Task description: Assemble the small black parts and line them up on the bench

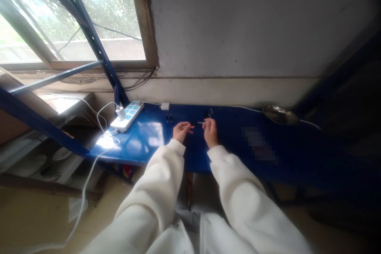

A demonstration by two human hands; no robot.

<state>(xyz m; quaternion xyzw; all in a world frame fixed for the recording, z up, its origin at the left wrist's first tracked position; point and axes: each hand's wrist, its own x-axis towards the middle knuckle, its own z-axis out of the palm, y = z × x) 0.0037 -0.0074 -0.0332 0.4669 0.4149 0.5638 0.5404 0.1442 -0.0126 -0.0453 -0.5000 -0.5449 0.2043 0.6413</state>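
Note:
Above the blue tabletop (190, 154), my two hands are held close together. My right hand (211, 131) pinches a thin, pale, stick-like piece (201, 122) that points toward the left hand. The fingers of my left hand (180, 131) are closed in a pinch; a small dark thing may be at their tips, but it is too small to name. Two small black pieces (168, 118) lie beyond my left hand. Behind my right hand are a small dark item (206, 113) and a small clear one (211, 112).
On the left, a white power strip (128, 117) holds a plugged-in white adapter (120, 112), its cable (86, 182) hanging over the edge. A white charger (164, 106) sits near the wall. At the back right is a shiny metal dish-like object (279, 114). Blue frame posts (98, 47) rise left.

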